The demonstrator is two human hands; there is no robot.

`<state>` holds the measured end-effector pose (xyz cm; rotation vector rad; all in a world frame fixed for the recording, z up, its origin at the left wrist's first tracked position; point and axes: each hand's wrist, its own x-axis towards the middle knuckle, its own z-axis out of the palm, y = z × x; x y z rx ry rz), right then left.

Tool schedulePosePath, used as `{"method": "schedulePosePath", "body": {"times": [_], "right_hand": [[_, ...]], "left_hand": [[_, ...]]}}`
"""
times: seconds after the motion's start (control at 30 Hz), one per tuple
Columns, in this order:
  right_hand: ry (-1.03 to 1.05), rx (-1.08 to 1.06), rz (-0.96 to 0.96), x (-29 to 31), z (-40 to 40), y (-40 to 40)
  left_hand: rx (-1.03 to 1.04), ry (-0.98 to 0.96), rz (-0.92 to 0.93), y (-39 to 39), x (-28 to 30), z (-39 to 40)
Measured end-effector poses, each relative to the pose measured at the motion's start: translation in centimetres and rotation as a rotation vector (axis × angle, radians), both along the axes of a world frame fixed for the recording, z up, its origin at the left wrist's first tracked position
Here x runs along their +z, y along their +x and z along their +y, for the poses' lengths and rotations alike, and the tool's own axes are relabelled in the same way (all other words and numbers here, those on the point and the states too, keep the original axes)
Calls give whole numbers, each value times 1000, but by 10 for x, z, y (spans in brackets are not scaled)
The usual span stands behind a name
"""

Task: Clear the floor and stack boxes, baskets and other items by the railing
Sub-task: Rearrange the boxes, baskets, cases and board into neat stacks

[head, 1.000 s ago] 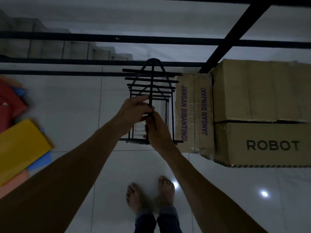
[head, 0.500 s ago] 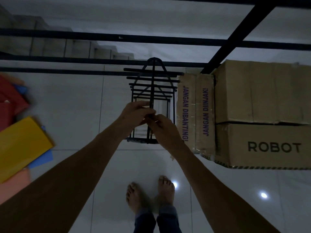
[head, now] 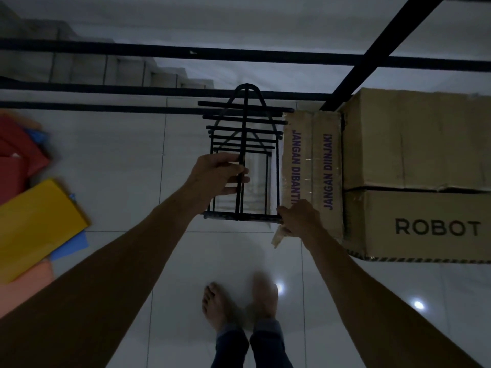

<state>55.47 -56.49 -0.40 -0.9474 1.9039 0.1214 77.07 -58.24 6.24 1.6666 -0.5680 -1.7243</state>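
A black metal rack (head: 243,134) stands on the white tile floor close to the black railing (head: 170,53). My left hand (head: 216,175) grips the rack's upright centre bar. My right hand (head: 301,217) holds the rack's near right bottom corner, beside a narrow cardboard box (head: 312,166) with purple lettering. To the right of it, two large cardboard boxes (head: 419,181) are stacked, the lower one marked ROBOT.
Red, yellow, blue and orange flat sheets (head: 34,216) lie in a pile on the floor at the left. A loose strip of tape (head: 277,236) hangs from the narrow box. My bare feet (head: 239,304) stand on the tiles. Stairs (head: 106,70) descend beyond the railing.
My right hand has left the centre bar and moved down and right to the rack's bottom right corner. My left hand stays on the centre bar.
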Motion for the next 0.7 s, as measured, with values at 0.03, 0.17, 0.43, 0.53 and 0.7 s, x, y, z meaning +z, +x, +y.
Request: {"method": "schedulePosePath", "body": {"times": [0.03,0.17,0.43,0.53,0.7], "right_hand": [[-10,-136,-76,-1,1,0],[-50,-339,-276,0,5,-1],[-52,-362,-355,-1,9,-1],[-64,-281,-281,-4,6,-3],[-154,-6,-143,15,-2,-7]], "left_hand": [[0,1,-4,0,0,0],[10,3,-11,-1,-2,1],[31,-10,-27,-4,2,2],[30,-8,-48,-3,0,2],[-51,-30,-275,-6,-3,4]]}}
